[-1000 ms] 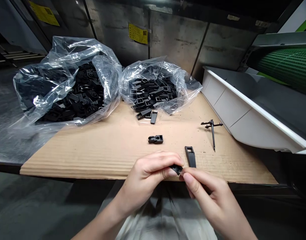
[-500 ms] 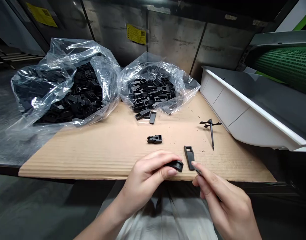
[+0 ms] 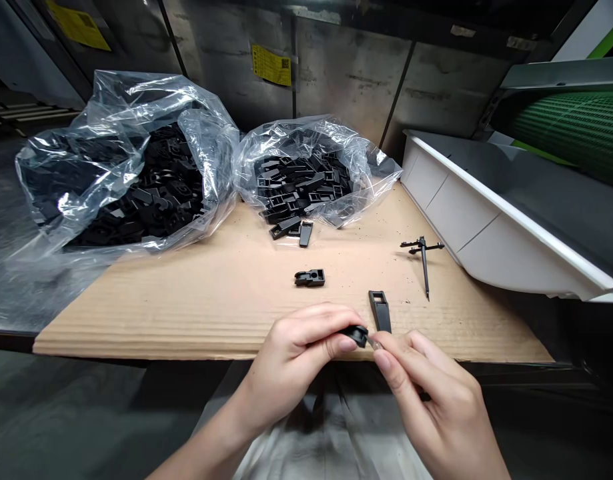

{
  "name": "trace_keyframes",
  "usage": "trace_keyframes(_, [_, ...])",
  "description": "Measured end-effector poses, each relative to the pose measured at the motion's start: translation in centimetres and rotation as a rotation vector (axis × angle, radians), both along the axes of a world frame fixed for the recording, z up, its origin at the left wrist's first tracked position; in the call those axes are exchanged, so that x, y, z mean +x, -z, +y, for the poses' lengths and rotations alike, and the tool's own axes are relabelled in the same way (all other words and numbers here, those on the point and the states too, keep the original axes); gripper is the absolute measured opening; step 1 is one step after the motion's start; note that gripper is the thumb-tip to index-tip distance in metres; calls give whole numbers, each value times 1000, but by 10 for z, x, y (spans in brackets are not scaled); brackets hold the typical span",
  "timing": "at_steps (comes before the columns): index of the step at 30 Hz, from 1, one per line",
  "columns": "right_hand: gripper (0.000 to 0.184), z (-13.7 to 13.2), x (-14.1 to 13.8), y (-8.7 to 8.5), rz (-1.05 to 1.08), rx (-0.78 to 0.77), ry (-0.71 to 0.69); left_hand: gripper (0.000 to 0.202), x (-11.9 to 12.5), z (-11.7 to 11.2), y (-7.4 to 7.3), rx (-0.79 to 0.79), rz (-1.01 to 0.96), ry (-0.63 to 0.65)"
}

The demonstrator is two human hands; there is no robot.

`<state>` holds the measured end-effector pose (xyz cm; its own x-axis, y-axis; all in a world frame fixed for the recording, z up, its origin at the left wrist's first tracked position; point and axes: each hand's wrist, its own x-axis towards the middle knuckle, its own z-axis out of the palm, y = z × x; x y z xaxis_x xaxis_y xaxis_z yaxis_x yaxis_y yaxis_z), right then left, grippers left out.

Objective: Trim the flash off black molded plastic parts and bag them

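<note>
Pinching firmly, the left hand (image 3: 293,367) grips a black plastic clip (image 3: 357,336) at six o'clock, over the edge of the cardboard sheet (image 3: 186,320), while the right hand (image 3: 436,393) holds a small pin (image 3: 374,343) against it, apparently fitting them, which calls for careful lining up

The head-worn camera looks forward and down from above the person's chest, close over the left hand (image 3: 291,363) and right hand (image 3: 431,400), taking in the desk (image 3: 31,293) beyond them, out to the metal wall (image 3: 346,80) behind it.
</note>
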<state>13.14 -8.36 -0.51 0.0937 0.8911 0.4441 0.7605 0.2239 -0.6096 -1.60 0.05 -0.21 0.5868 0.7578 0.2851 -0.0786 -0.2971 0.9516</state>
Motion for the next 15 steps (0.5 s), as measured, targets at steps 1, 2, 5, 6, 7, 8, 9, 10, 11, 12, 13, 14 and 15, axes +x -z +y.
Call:
trace_keyframes(1, [19, 0, 0, 0, 6, 0, -4, 18, 0, 0, 0, -11, 1, 14])
trace_keyframes(2, [19, 0, 1, 0, 8, 1, -4, 18, 0, 0, -1, -25, 3, 28])
trace_keyframes(5, [17, -1, 1, 4, -49, 54, 17, 16, -1, 0, -2, -69, 8, 50])
trace_keyframes(6, [16, 0, 2, 5, -90, 93, 29, 15, -1, 0, -3, -86, 11, 52])
trace_keyframes(7, [16, 0, 2, 7, -136, 139, 43, 14, -1, 0, -4, -107, 15, 53])
trace_keyframes(8, [16, 1, 2, 9, -181, 192, 60, 13, -1, 0, -5, -127, 20, 55])
trace_keyframes(9, [16, 2, 2, 11, -219, 245, 84, 13, -1, 0, -5, -147, 29, 66])
trace_keyframes(10, [17, 2, 3, 13, -247, 289, 117, 13, -2, 0, -6, -166, 40, 79])
trace_keyframes(11, [18, 3, 3, 14, -257, 321, 154, 14, -2, -1, -7, -181, 54, 90])
trace_keyframes(12, [19, 4, 3, 14, -245, 334, 181, 14, -2, -1, -7, -189, 64, 97])
trace_keyframes(13, [20, 4, 3, 14, -212, 331, 193, 14, -2, 0, -7, -189, 65, 97])
trace_keyframes(14, [20, 4, 3, 13, -164, 307, 185, 13, -3, 0, -7, -182, 57, 93])
trace_keyframes(15, [21, 4, 3, 11, -108, 275, 163, 13, -3, 0, -7, -172, 42, 86])
